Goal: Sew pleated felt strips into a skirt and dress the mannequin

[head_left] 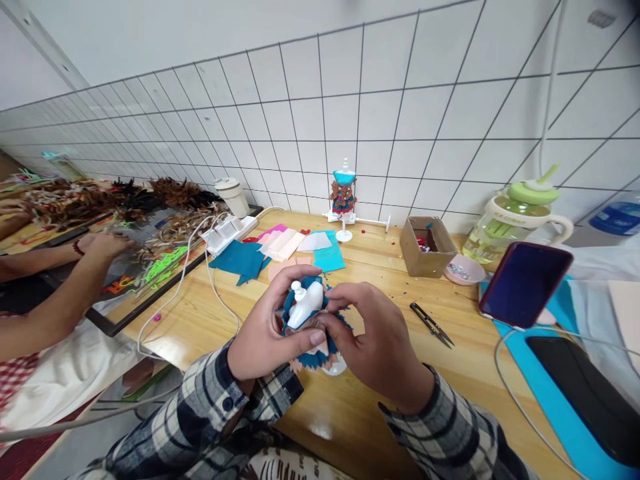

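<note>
In front of me my left hand is wrapped round a small white dress form that tilts toward me, its knobbed neck uppermost. Blue and peach fabric with jagged edges surrounds the form. My right hand has thumb and fingers pinched on the fabric at the form's right side; the exact spot between the fingertips is partly hidden. The form's clear round base shows below the hands. Against the wall stands a second small dress form, dressed in blue, brown and red.
Fabric pieces lie beyond my hands beside a power strip. Thread snips are at the right, near a cardboard box, a pink dish, a jug and a propped phone. A co-worker's hands are at the left.
</note>
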{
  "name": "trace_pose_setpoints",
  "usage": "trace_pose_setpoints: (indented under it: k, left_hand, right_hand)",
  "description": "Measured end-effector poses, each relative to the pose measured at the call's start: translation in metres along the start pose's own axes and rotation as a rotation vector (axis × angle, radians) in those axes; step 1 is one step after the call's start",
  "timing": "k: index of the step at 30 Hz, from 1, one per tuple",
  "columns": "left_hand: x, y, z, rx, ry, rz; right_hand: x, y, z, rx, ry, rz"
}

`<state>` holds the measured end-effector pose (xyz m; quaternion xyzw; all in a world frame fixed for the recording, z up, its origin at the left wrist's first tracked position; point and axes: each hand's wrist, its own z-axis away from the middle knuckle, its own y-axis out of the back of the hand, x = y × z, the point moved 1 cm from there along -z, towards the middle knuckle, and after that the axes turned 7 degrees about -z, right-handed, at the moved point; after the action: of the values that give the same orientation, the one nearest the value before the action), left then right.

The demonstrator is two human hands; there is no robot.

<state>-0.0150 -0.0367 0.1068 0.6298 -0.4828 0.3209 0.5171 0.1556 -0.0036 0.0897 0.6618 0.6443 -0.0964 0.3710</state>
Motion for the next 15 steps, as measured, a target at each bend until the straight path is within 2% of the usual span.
trace_pose_setpoints:
  k: [3, 8, 11, 15]
  left_hand:
    - [0.0, 0.001, 0.001, 0.001, -0.023, -0.001]
    - [-0.002, 0.01, 0.001, -0.207, 0.012, 0.239]
    - [-0.006, 0.019, -0.002, -0.292, 0.055, 0.364]
    - [-0.017, 0.03, -0.009, -0.25, 0.026, 0.353]
  right_hand:
    - [0.0, 0.0, -0.001, 0.006, -0.048, -0.005]
    - [-0.001, 0.002, -0.005, -0.041, -0.006, -0.078]
    - [-0.001, 0.003, -0.006, -0.032, -0.04, -0.135]
    - [-0.001, 0.004, -0.006, -0.017, -0.128, -0.153]
